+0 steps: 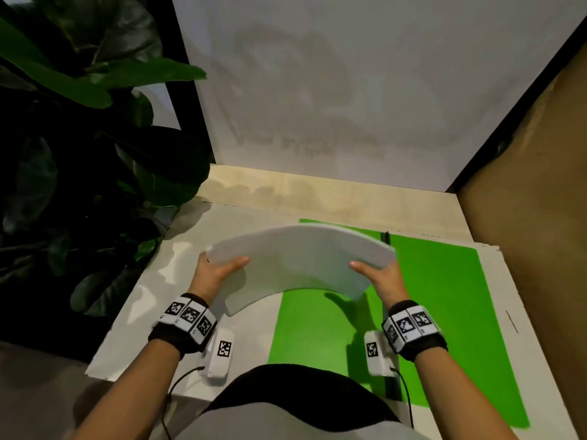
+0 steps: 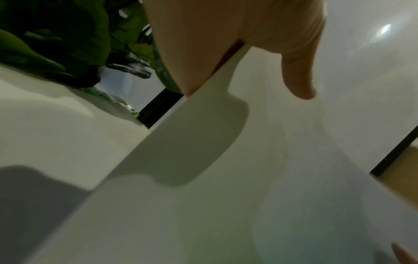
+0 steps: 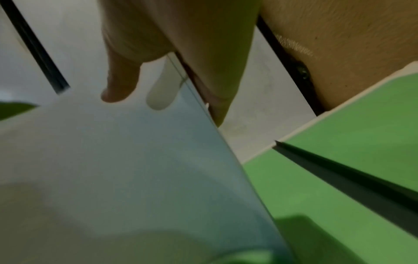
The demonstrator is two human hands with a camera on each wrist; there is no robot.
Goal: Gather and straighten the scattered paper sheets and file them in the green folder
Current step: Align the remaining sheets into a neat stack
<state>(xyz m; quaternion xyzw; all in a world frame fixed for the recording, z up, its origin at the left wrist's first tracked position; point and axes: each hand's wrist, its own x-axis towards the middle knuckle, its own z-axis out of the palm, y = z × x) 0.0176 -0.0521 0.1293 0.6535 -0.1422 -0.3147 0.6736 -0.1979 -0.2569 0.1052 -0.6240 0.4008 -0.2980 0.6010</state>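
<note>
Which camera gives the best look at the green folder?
The head view: the green folder lies open on the table, both halves and its dark spine visible. The right wrist view shows only part of it beside the paper stack. In the left wrist view I cannot make it out.

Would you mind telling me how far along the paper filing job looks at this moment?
Done: the sheets look gathered into one paper stack, and the green folder lies open on the table. In hand: the left hand and right hand grip the stack's opposite ends, holding it bowed above the folder. Left: laying the stack inside and closing the folder.
</note>
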